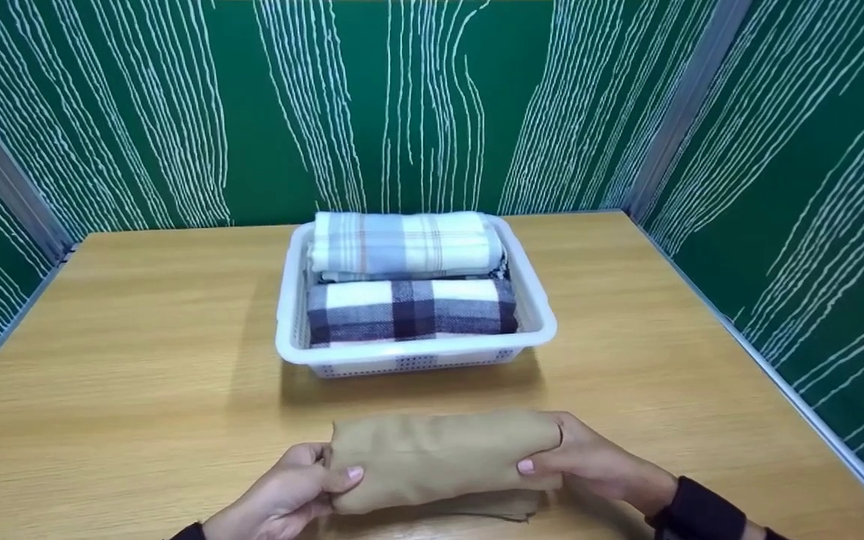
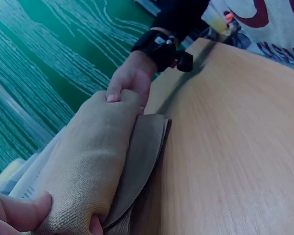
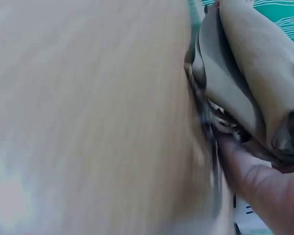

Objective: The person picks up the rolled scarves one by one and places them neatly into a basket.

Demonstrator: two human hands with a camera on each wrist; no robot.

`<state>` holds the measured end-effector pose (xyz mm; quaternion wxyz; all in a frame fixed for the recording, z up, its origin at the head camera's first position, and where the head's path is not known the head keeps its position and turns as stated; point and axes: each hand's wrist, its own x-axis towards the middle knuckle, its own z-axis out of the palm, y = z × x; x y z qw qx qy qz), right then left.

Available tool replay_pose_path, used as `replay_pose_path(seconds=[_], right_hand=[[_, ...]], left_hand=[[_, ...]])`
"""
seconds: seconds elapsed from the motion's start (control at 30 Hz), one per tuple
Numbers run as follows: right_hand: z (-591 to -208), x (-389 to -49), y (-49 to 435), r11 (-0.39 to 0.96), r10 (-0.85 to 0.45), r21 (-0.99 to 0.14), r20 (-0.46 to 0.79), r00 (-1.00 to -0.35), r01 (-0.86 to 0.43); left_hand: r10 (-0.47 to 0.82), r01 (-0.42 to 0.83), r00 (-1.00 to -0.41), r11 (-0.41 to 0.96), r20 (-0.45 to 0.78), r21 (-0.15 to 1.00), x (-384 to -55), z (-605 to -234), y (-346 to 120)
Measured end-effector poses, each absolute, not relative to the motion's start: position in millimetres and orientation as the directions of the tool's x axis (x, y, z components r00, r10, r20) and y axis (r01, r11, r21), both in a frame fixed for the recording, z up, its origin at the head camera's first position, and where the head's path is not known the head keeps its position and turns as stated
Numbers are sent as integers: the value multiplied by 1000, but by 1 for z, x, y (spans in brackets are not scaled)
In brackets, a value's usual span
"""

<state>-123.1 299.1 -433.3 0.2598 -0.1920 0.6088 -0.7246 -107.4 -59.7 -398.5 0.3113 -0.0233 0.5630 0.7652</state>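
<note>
A tan cloth (image 1: 439, 457), folded into a thick roll, is held between both hands near the front of the table. My left hand (image 1: 286, 487) grips its left end, thumb on top. At the right end, my right hand (image 1: 597, 457) pinches it with the thumb in front and the other fingers behind. A loose flap hangs below the roll; in the left wrist view this flap (image 2: 142, 161) has layered edges. The right wrist view shows the cloth's (image 3: 255, 54) spiral end, with the right hand (image 3: 264, 186) under it.
Beyond the cloth stands a white plastic basket (image 1: 432, 349) on the wooden table (image 1: 162, 360). Inside lie a pale blue and white plaid cloth roll (image 1: 409, 244) and a dark checked cloth roll (image 1: 413, 309). Green panels (image 1: 252, 112) with white lines enclose the back and sides.
</note>
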Motion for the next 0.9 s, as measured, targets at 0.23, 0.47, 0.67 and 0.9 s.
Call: replay_pose_path(seconds=[0.23, 0.47, 0.67, 0.9], right_hand=[[-422, -122, 291, -270, -622, -926, -41, -782, 263], [-382, -133, 289, -290, -598, -919, -45, -800, 268], [-339, -155, 288, -280, -571, -921, -67, -818, 272], [-296, -186, 279, -188, -398, -937, -201, -895, 294]], left_hand=[[401, -462, -840, -175, -365, 870, -110, -385, -60], [327, -411, -880, -157, -345, 898, -122, -356, -61], [180, -337, -932, -107, -315, 935, -140, -324, -59], [106, -262, -961, -63, -255, 963, -168, -298, -58]])
